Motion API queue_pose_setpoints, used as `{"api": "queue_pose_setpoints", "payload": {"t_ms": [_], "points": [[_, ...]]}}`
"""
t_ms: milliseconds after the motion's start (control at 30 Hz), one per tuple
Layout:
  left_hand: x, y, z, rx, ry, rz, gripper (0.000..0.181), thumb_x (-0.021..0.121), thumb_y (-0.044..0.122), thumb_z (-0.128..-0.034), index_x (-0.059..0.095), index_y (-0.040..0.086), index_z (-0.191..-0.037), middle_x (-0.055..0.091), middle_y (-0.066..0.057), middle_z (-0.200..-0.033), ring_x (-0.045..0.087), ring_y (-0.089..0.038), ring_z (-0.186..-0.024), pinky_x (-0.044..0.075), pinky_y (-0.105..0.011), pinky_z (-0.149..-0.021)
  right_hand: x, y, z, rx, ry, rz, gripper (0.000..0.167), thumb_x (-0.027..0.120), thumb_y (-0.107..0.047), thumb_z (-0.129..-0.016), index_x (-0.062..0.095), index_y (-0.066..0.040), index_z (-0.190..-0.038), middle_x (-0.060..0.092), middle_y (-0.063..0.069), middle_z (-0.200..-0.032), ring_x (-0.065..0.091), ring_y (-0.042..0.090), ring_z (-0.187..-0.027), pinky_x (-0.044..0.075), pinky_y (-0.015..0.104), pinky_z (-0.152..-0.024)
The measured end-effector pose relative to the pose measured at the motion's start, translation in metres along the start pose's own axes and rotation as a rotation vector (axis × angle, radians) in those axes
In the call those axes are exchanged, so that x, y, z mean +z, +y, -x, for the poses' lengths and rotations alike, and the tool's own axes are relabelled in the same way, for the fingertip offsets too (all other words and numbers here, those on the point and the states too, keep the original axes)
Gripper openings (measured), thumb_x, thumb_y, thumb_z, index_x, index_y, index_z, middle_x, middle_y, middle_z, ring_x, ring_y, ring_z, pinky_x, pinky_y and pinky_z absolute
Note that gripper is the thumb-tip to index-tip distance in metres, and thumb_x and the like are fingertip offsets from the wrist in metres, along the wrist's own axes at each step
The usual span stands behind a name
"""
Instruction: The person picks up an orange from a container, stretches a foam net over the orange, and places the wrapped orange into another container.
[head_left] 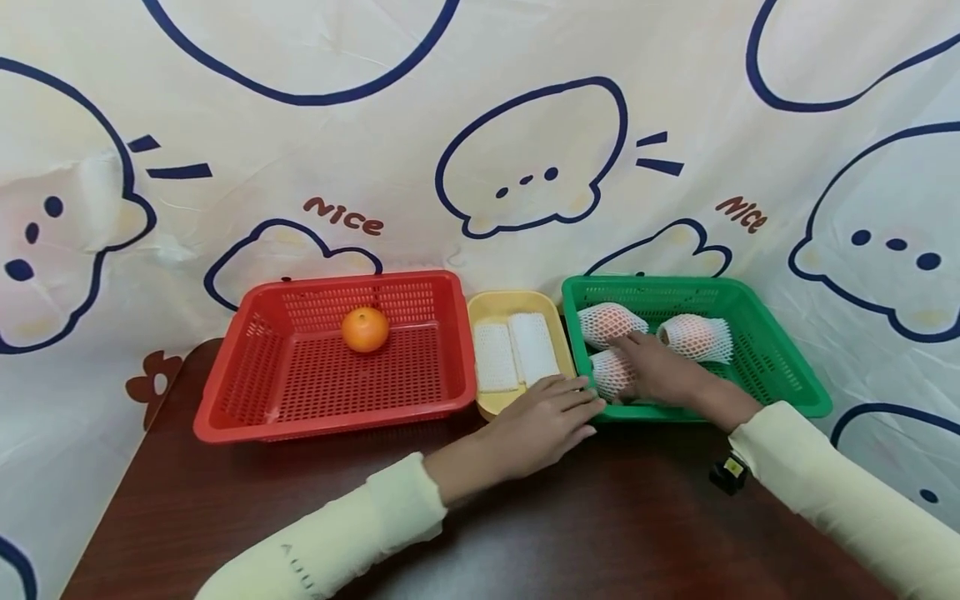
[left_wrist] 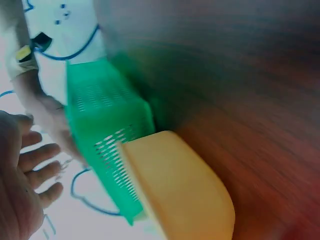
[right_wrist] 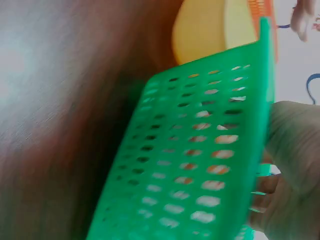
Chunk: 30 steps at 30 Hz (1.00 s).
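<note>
Three round orange-pink fruits in white foam nets lie in the green basket (head_left: 780,358). My right hand (head_left: 663,371) reaches over its front rim and grips the front-left netted fruit (head_left: 609,375), its fingers partly covering it. Behind that sits another netted fruit (head_left: 611,321), and a third netted fruit (head_left: 699,337) lies to the right. In the right wrist view the basket wall hides most of the grip. My left hand (head_left: 543,421) is held out over the front of the yellow tray (head_left: 491,404), fingers extended and holding nothing; the left wrist view shows them spread.
Empty white foam nets (head_left: 534,346) lie in the yellow tray. To its left stands a red basket (head_left: 337,421) with one bare orange (head_left: 365,330) inside. The baskets sit on a dark wooden table (head_left: 600,517), backed by a printed curtain (head_left: 405,167).
</note>
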<state>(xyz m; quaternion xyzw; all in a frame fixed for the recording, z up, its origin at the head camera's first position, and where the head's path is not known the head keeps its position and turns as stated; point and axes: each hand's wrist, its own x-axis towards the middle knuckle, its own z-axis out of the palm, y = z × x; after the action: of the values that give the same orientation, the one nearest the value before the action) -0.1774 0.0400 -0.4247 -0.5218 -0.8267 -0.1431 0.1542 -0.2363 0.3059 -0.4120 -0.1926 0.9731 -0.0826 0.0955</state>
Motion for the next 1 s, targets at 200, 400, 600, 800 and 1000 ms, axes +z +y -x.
{"api": "queue_pose_setpoints", "payload": {"t_ms": [200, 400, 600, 800, 1000], "points": [[-0.037, -0.006, 0.080, -0.176, 0.255, 0.122, 0.035, 0.064, 0.018, -0.1011, 0.065, 0.003, -0.133, 0.069, -0.012, -0.133, 0.063, -0.029, -0.127, 0.049, -0.046, -0.111, -0.023, -0.046, -0.013, 0.004, 0.047, -0.037, 0.052, 0.068, -0.029, -0.099, 0.053, -0.004, -0.142, 0.050, 0.021, -0.144, 0.057, 0.036, -0.127, 0.050, 0.060, -0.104], [-0.081, -0.025, 0.177, -0.468, 0.419, 0.036, 0.047, 0.070, 0.004, -0.0929, 0.062, 0.006, -0.139, 0.067, -0.015, -0.136, 0.062, -0.036, -0.125, 0.038, -0.027, -0.119, -0.040, -0.120, -0.045, -0.127, 0.128, -0.127, 0.042, 0.067, -0.032, -0.100, 0.058, -0.011, -0.135, 0.056, 0.010, -0.136, 0.058, 0.025, -0.119, 0.056, 0.043, -0.101], [-0.114, -0.045, 0.260, -0.867, 0.369, -0.083, 0.054, 0.069, 0.003, -0.0953, 0.056, 0.009, -0.147, 0.061, -0.023, -0.141, 0.054, -0.044, -0.133, 0.034, -0.047, -0.123, -0.041, -0.183, -0.104, -0.229, 0.159, -0.257, 0.040, 0.067, -0.036, -0.100, 0.057, -0.013, -0.131, 0.057, 0.007, -0.135, 0.054, 0.022, -0.127, 0.053, 0.038, -0.107], [-0.121, -0.067, 0.297, -0.974, 0.248, -0.091, 0.065, 0.070, 0.007, -0.0948, 0.046, 0.012, -0.155, 0.053, -0.023, -0.150, 0.038, -0.038, -0.149, 0.032, -0.047, -0.120, -0.037, -0.231, -0.174, -0.264, 0.067, -0.260, 0.047, 0.068, -0.039, -0.099, 0.057, -0.013, -0.136, 0.058, 0.006, -0.138, 0.054, 0.020, -0.127, 0.049, 0.035, -0.111], [-0.114, -0.075, 0.302, -0.862, 0.249, -0.090, 0.061, 0.070, 0.005, -0.0939, 0.052, 0.017, -0.151, 0.061, -0.021, -0.142, 0.052, -0.042, -0.136, 0.016, -0.009, -0.116, -0.027, -0.272, -0.222, -0.247, -0.073, -0.162, 0.051, 0.069, -0.032, -0.100, 0.054, -0.016, -0.146, 0.057, 0.001, -0.142, 0.054, 0.015, -0.118, 0.049, 0.028, -0.106]]}}
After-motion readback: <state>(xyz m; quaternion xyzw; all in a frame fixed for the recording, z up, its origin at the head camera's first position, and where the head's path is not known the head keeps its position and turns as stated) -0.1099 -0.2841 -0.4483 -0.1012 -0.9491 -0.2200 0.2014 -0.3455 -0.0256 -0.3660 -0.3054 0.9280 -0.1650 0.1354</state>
